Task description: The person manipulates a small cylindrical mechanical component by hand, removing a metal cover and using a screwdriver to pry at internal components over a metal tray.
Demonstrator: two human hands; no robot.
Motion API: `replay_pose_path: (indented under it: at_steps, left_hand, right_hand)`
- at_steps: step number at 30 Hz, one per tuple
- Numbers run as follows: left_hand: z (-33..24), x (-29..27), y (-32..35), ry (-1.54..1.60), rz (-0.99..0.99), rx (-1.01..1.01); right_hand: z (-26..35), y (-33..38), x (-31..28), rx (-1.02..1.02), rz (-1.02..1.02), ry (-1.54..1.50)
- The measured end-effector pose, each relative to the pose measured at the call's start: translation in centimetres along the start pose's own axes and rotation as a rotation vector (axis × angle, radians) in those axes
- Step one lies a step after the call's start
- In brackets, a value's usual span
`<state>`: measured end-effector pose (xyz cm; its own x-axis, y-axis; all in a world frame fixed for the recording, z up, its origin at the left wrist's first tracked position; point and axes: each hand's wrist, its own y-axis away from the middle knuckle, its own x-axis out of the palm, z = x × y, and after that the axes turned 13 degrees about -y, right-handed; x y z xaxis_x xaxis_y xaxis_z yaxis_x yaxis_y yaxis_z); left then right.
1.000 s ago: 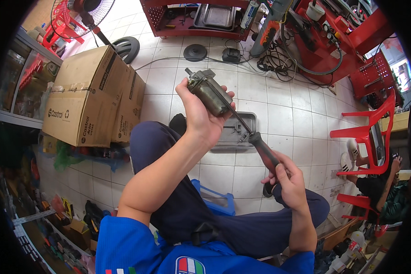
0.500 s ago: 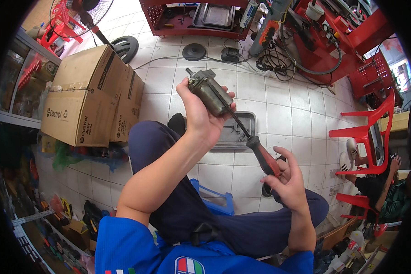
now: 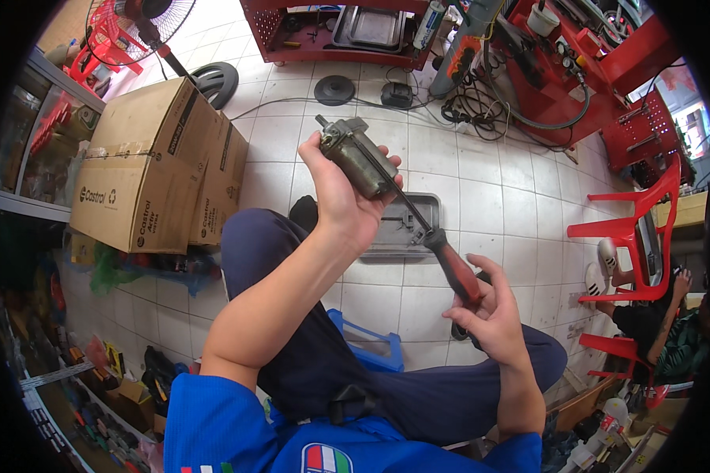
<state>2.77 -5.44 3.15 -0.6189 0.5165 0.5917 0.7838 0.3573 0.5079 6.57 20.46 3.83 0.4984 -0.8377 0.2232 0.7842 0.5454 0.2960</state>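
My left hand (image 3: 345,209) is wrapped around a grey metal cylinder that looks like a small starter motor (image 3: 361,169), its thin shaft pointing up and to the left. A screwdriver (image 3: 454,270) with a red and black handle reaches from the lower right. Its long dark blade lies along the motor's side; the tip is near the shaft end, too small to make out clearly. The fingers of my right hand (image 3: 498,317) are curled at the butt of the handle. Beneath the motor, a grey metal tray (image 3: 437,206) with small parts sits on the tiled floor.
Cardboard boxes (image 3: 122,185) stand at the left beside a fan (image 3: 146,24). A blue stool (image 3: 383,355) is between my legs. Far ahead is a red tool cart (image 3: 292,55); cables (image 3: 485,118) lie at its right. A person sits near red chairs (image 3: 635,229) at the right.
Both hands, the motor and the screwdriver have shifted slightly to the left. The grip of each hand looks much the same.
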Motion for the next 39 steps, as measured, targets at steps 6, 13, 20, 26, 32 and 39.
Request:
replay_pose_path:
  at_steps: [6, 13, 20, 26, 32, 39]
  left_hand:
    - [-0.1, 0.3, 0.2, 0.007, -0.013, 0.005]
    - [0.0, 0.2, 0.1, -0.002, -0.001, 0.009]
    - [0.0, -0.1, -0.1, -0.009, 0.033, 0.014]
    - [-0.1, 0.2, 0.1, -0.005, 0.026, 0.008]
    - [0.1, 0.2, 0.2, -0.007, 0.03, 0.019]
    - [0.0, 0.3, 0.3, -0.033, 0.033, 0.017]
  right_hand:
    - [-0.1, -0.2, -1.8, 0.096, 0.073, -0.227]
    - [-0.2, -0.1, -0.3, 0.037, -0.062, -0.112]
    - [-0.5, 0.1, -1.2, 0.086, 0.04, -0.172]
    - [-1.1, -0.3, -1.4, 0.05, -0.024, -0.165]
    - [-0.3, 0.1, -0.6, 0.106, 0.033, -0.053]
    - [-0.7, 0.1, -1.0, 0.148, 0.096, -0.102]
